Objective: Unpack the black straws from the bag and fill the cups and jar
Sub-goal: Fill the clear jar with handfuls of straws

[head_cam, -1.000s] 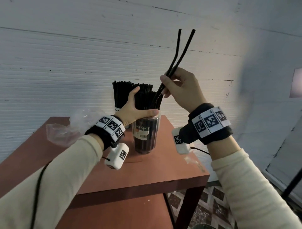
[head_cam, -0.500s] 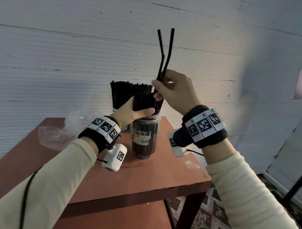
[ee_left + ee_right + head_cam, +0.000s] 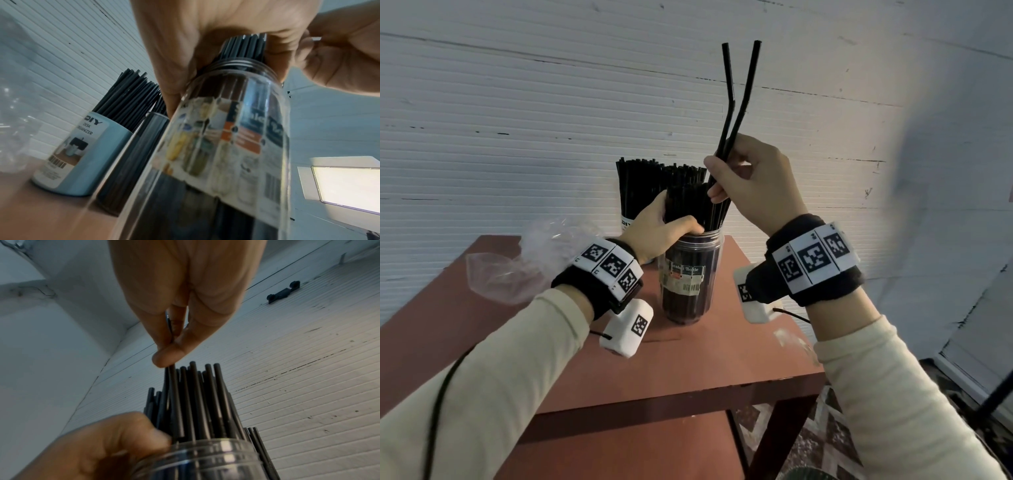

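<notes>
A clear plastic jar [image 3: 691, 281] packed with black straws [image 3: 693, 202] stands on the red-brown table [image 3: 688, 370]. My left hand [image 3: 657, 229] grips the straw bundle just above the jar's rim [image 3: 236, 63]. My right hand [image 3: 750, 178] pinches two bent straws [image 3: 736, 99] whose lower ends sit among the jar's straws [image 3: 195, 402]. Behind the jar stand a pale blue cup [image 3: 80, 155] and a black cup [image 3: 131, 162], both filled with straws. The crumpled clear bag [image 3: 517, 263] lies on the table to the left.
A white ribbed wall [image 3: 517, 120] rises right behind the table. The table's right edge [image 3: 784, 308] drops to a patterned floor [image 3: 818, 442]. A lower shelf [image 3: 637, 448] shows under the tabletop. A scrap of clear plastic [image 3: 791, 339] lies near the right edge.
My right hand has come left and down over the jar, turning the two straws from a rightward lean to nearly upright and lowering their ends among the jar's straws. The left hand's fingers closed round the bundle.
</notes>
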